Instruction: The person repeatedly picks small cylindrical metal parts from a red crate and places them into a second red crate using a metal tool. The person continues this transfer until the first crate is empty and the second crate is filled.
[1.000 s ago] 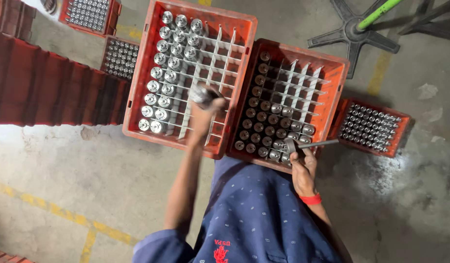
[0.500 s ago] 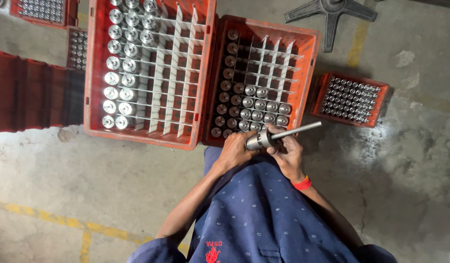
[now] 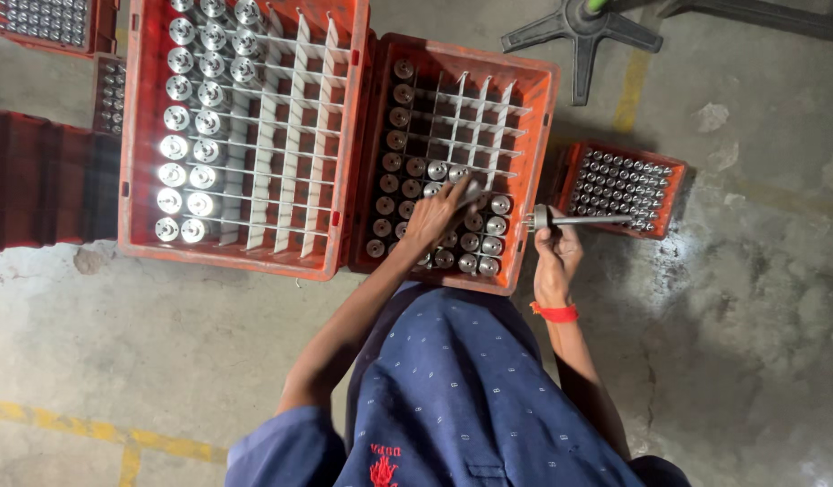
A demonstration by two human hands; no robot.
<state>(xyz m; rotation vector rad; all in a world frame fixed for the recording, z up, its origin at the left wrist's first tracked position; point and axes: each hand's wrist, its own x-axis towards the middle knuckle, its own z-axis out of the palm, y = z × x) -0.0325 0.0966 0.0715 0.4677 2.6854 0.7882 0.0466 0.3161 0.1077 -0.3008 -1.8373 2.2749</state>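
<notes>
Parted since half a second ago: left hand (image 3: pixel 439 215) now stretched forward into the middle crate (image 3: pixel 533 171), fingers spread over a metal cylinder (image 3: pixel 471 192), grip loose, not clenched. Right hand (image 3: pixel 554 257) beside the crate's right wall, fist clenched on a steel rod tool (image 3: pixel 574 219), long axis horizontal, pointing right toward the small tray (image 3: pixel 622 187).
</notes>
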